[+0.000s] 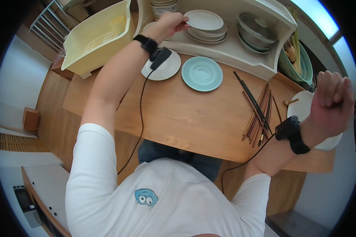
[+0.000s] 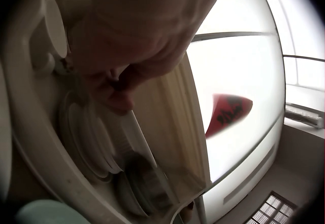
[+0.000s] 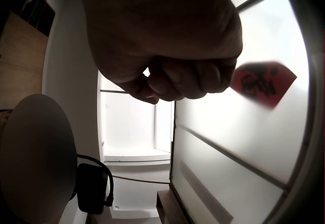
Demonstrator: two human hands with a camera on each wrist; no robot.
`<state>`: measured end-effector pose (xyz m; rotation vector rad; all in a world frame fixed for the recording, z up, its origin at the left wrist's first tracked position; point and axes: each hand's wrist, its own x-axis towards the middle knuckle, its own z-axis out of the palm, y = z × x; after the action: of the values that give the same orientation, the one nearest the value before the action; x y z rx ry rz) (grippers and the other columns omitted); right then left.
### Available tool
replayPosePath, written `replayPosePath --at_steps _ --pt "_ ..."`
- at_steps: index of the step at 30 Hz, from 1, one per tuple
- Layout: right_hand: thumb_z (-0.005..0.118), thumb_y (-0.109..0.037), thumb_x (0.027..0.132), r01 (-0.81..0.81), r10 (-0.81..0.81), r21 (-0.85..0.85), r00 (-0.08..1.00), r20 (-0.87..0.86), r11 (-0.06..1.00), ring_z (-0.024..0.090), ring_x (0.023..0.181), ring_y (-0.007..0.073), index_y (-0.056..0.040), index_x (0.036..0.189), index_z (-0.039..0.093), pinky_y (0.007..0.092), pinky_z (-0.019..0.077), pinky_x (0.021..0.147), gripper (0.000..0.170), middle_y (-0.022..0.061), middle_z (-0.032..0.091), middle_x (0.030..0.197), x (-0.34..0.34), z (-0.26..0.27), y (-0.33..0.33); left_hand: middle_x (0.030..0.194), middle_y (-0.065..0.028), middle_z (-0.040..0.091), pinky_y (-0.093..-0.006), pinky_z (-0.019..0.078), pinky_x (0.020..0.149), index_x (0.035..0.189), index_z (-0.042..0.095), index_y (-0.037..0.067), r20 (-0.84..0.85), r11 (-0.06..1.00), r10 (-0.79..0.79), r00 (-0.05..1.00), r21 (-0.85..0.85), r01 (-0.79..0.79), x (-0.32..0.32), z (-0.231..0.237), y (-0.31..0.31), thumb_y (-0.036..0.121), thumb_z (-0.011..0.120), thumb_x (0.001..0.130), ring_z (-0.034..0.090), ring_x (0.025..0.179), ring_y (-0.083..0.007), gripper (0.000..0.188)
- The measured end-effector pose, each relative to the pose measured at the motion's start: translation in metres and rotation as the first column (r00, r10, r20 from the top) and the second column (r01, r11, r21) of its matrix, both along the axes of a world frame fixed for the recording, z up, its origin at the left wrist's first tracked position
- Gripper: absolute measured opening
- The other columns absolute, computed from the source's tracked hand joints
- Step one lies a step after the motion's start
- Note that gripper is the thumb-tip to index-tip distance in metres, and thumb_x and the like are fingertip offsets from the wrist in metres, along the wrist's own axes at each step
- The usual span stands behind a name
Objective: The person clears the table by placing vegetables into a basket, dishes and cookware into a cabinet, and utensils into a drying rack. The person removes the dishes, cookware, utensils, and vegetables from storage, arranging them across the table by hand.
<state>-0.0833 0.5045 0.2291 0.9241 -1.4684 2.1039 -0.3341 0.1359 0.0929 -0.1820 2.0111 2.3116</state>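
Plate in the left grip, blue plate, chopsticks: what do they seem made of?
Held plate: probably glazed ceramic; smooth, white, thin-rimmed. Blue plate: likely glazed ceramic, softly shiny, though plastic is possible. Chopsticks: brown ones look wooden by colour; black ones may be lacquered wood or plastic.

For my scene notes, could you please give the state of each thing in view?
Held plate, pinched at rim
Left hand, pinching it
Right hand, raised, fingers curled
White plates, stacked
Bowls, stacked
Turquoise plate, lying flat
Chopsticks, loosely spread
Yellow basket, uncovered
Green basket, loaded
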Motion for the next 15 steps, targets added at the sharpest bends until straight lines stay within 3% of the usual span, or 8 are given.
replayPosePath --at_steps 5,15 --pt "0.043 -0.014 0.1 0.015 -0.015 0.008 1.0 -0.003 1.0 0.026 0.051 0.0107 -0.0094 0.065 0.039 0.0286 0.0253 0.055 0.035 0.0046 0.036 0.056 0.001 0.002 -0.001 0.093 -0.0143 0.066 -0.0271 0.0628 0.06 0.097 0.063 -0.01 -0.005 0.99 0.123 0.992 -0.07 -0.123 -0.026 -0.004 0.029 -0.007 0.065 0.087 0.071 0.076 -0.0241 0.01" --pt "0.04 -0.016 0.102 -0.02 0.023 0.049 0.998 -0.053 0.999 0.026 0.051 0.0105 -0.0102 0.065 0.038 0.028 0.0261 0.055 0.037 0.0041 0.037 0.056 -0.001 0.0 0.003 0.084 -0.0126 0.069 -0.0276 0.0609 0.055 0.092 0.066 -0.008 -0.037 0.972 0.115 0.993 -0.2 -0.12 -0.038 -0.018 0.034 0.0 0.073 0.084 0.07 0.062 -0.0197 0.013"
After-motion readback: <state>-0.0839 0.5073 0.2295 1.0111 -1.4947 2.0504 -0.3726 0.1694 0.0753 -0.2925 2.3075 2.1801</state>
